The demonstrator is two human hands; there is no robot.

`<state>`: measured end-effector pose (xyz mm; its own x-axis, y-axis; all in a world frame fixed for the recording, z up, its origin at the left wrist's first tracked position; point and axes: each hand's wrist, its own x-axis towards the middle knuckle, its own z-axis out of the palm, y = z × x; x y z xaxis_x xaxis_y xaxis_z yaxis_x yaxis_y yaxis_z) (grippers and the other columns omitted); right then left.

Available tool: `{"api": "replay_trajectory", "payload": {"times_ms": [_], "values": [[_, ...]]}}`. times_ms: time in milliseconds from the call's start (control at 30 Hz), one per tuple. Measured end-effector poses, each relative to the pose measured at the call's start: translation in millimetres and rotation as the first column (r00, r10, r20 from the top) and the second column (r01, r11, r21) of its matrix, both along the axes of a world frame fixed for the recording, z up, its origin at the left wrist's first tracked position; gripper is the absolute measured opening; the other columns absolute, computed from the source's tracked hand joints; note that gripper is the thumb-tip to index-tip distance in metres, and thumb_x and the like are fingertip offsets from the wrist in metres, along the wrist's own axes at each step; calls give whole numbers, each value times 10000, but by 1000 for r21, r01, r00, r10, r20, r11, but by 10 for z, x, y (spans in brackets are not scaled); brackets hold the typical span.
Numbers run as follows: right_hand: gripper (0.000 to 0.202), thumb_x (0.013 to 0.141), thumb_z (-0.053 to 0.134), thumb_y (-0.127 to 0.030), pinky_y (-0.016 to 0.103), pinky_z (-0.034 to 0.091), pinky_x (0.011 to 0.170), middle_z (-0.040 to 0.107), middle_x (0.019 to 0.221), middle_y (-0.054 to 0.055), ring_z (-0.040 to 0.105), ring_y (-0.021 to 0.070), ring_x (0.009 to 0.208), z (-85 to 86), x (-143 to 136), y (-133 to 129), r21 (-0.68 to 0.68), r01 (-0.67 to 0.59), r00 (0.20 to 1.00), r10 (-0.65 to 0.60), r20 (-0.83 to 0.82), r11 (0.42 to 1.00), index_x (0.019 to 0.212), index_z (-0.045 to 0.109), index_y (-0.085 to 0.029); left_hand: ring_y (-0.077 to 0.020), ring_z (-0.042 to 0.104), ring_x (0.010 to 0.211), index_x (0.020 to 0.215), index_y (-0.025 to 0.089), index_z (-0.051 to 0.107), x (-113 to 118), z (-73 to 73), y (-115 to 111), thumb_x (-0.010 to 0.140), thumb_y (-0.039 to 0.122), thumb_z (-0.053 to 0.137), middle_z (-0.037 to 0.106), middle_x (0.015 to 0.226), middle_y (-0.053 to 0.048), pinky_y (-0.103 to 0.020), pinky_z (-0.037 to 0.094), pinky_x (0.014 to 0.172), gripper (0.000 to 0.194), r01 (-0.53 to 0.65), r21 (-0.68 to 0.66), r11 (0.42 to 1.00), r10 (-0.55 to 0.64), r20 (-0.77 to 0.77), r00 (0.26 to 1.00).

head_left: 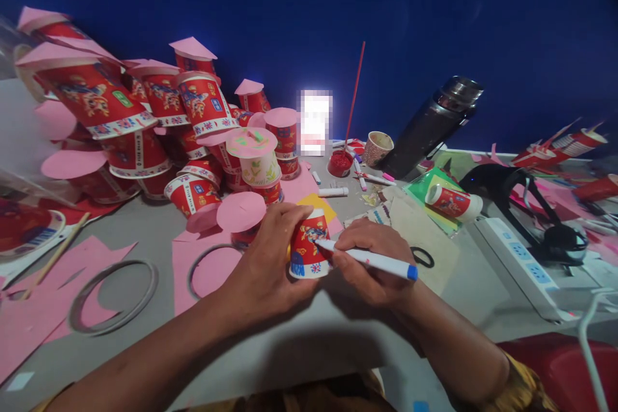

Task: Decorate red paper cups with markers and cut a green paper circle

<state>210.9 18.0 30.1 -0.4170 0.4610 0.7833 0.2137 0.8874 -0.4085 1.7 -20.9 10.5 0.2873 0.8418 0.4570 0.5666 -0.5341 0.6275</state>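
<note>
My left hand is curled around a red printed paper cup with white edges — narrow end up, wide rim down — to the left of the black metal thermos and nearer to me. My right hand grips a slim white marker with a blue end, pinched like a pen, its tip at the cup's printed side; whether it actually touches, I cannot tell.

Just left of the thermos stands a small patterned paper cup, and a bit farther left a small red pot with a thin red stick rising from it. Well to the thermos's left is a heap of red paper cups with pink paper tops. On my side of the thermos, slightly right — a red-and-white paper cup lies tipped over. Farther right and nearer me is a long white power strip.
</note>
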Motion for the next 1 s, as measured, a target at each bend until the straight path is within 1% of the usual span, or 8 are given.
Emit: {"api": "replay_trajectory", "payload": {"times_ms": [167, 267, 367, 533, 700, 867, 933, 1000], "values": [[127, 907, 628, -109, 299, 564, 613, 745, 703, 10, 719, 177, 618, 12, 5, -11, -34, 1, 1000, -1, 11, 999, 897, 661, -231, -315, 566, 1305, 1472, 278, 375, -4, -6, -3, 856, 206, 729, 493, 1389, -123, -486, 557, 1078, 713, 6, -8, 1000, -5, 14, 1000], [128, 907, 631, -111, 301, 550, 606, 738, 699, 7, 709, 180, 617, 16, 10, -20, -52, -17, 1000, 17, -6, 999, 905, 669, -234, -316, 558, 1308, 1477, 281, 367, -7, -12, -3, 854, 204, 731, 489, 1393, -124, -495, 556, 1081, 725, 5, -16, 1000, -4, 12, 1000], [117, 910, 637, -122, 298, 535, 601, 745, 713, 8, 710, 179, 623, 13, 12, -29, -65, -47, 999, 48, 24, 997, 923, 671, -233, -322, 556, 1307, 1481, 280, 362, -10, -19, 1, 846, 194, 725, 488, 1389, -127, -509, 557, 1081, 736, 10, -12, 1000, -10, 4, 1000], [109, 920, 625, -134, 298, 510, 593, 738, 707, 2, 704, 176, 618, 10, 8, -35, -37, -31, 997, 34, 74, 999, 903, 654, -237, -322, 565, 1293, 1485, 274, 365, -9, -24, 7, 831, 179, 720, 496, 1381, -128, -515, 562, 1075, 750, -4, -2, 1000, 4, -1, 1000], [118, 900, 630, -123, 285, 516, 575, 713, 666, 0, 678, 161, 571, 26, 13, -34, -53, -7, 1000, 7, 4, 999, 854, 635, -231, -324, 569, 1321, 1490, 277, 378, -10, -25, 11, 858, 228, 742, 502, 1409, -131, -510, 560, 1094, 731, -26, -3, 1000, 27, 23, 999], [129, 887, 639, -116, 296, 531, 569, 713, 677, -2, 670, 164, 569, 43, 24, -16, -102, 29, 996, -37, -76, 994, 839, 658, -235, -333, 557, 1383, 1512, 273, 363, -16, -59, 23, 830, 165, 718, 515, 1449, -140, -535, 537, 1144, 776, -29, 4, 1000, 29, 50, 998], [137, 883, 658, -106, 291, 534, 575, 726, 696, -1, 680, 163, 586, 41, 38, -5, -125, 70, 991, -83, -106, 990, 834, 673, -233, -338, 540, 1427, 1515, 261, 357, -15, -69, 26, 812, 150, 704, 514, 1481, -148, -551, 507, 1184, 792, -41, -35, 999, 44, 63, 997], [141, 881, 674, -98, 289, 540, 594, 742, 723, -2, 690, 163, 611, 27, 57, 5, -150, 101, 982, -123, -144, 984, 847, 691, -234, -341, 536, 1454, 1507, 244, 365, -12, -62, 29, 797, 153, 690, 517, 1512, -154, -561, 478, 1218, 786, -55, -113, 992, 64, 77, 995]]}}
